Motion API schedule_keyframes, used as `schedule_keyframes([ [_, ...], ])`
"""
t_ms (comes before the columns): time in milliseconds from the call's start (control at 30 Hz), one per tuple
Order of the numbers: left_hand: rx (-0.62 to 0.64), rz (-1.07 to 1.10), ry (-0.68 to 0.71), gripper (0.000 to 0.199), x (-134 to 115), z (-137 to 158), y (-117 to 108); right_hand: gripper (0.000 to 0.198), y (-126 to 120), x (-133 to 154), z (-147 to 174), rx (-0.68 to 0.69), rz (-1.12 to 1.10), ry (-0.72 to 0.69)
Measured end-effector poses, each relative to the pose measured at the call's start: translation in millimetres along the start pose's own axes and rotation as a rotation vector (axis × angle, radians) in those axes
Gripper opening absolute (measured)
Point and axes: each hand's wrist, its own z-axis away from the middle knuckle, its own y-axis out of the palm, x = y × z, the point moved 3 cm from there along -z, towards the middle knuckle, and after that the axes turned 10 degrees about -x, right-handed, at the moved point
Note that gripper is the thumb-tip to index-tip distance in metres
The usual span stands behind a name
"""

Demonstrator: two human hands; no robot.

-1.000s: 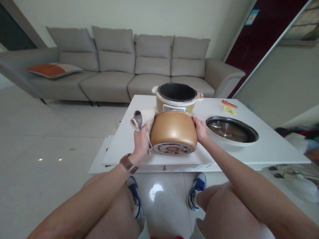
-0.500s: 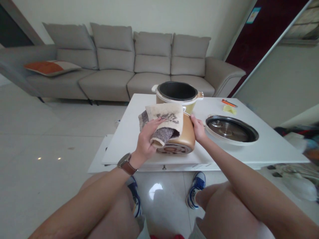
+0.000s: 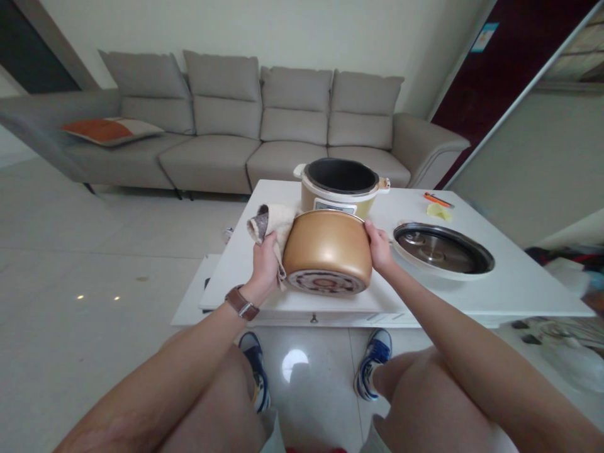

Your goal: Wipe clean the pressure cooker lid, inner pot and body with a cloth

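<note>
A golden inner pot point(image 3: 329, 245) is held tilted above the front of the white table, its stained underside turned toward me. My right hand point(image 3: 379, 246) grips the pot's right rim and side. On the left side, my left hand point(image 3: 265, 261) is closed around a beige and grey cloth point(image 3: 279, 220), which lies against the pot's wall. Behind the pot stands the cooker body point(image 3: 340, 182), white and yellowish with a dark open cavity. To the right, a round lid point(image 3: 441, 250) rests with its metal inner side up.
The white table point(image 3: 514, 283) has an orange-handled tool point(image 3: 438, 200) and a pale yellow scrap point(image 3: 438, 212) at its back right. Beyond it runs a grey sofa point(image 3: 292, 154) with an orange and white cushion point(image 3: 111, 131). Assorted items lie on the floor at right.
My left hand has slid the cloth from the front of the pot to its left side, uncovering the golden wall. The right hand keeps its hold on the rim.
</note>
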Motion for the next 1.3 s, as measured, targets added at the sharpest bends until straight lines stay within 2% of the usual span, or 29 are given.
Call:
schedule_keyframes([
  [67,-0.024,0.018,-0.201,0.029,10,-2,-3,0.073,-2,0,-1,-0.006,0.036,-0.028],
  [133,-0.046,0.007,-0.265,0.03,15,-1,-5,0.073,-4,0,-2,0.009,0.097,-0.087],
  [267,-0.023,-0.016,-0.043,0.034,7,3,-3,0.074,-8,-7,-6,0.072,0.218,-0.245],
  [367,0.016,0.003,0.109,0.035,-3,4,1,0.076,-11,-16,-9,0.085,0.308,-0.291],
  [467,0.035,-0.021,0.209,0.032,-11,5,4,0.07,-12,-14,-11,0.04,0.302,-0.343],
  [567,0.084,-0.056,0.262,0.03,-17,9,8,0.058,-12,-1,-10,-0.026,0.217,-0.355],
  [700,0.178,-0.097,0.363,0.03,-17,23,15,0.052,-11,17,-6,-0.028,0.127,-0.283],
  [833,0.242,-0.141,0.486,0.038,-10,33,16,0.055,-11,20,-1,-0.023,0.07,-0.149],
  [933,0.348,-0.235,0.738,0.045,-11,41,14,0.058,-9,13,0,-0.005,-0.003,-0.062],
  [1033,0.594,-0.327,1.091,0.045,-22,55,15,0.062,-8,3,-2,0.021,-0.055,0.014],
  [1100,0.71,-0.356,1.209,0.046,-29,61,17,0.063,-8,-3,-4,0.036,-0.059,0.04],
  [1167,0.708,-0.341,1.212,0.048,-34,63,17,0.064,-8,-7,-6,0.052,-0.06,0.04],
  [1300,0.558,-0.255,1.058,0.044,-25,55,15,0.064,-9,-7,-7,0.063,-0.046,0.037],
])
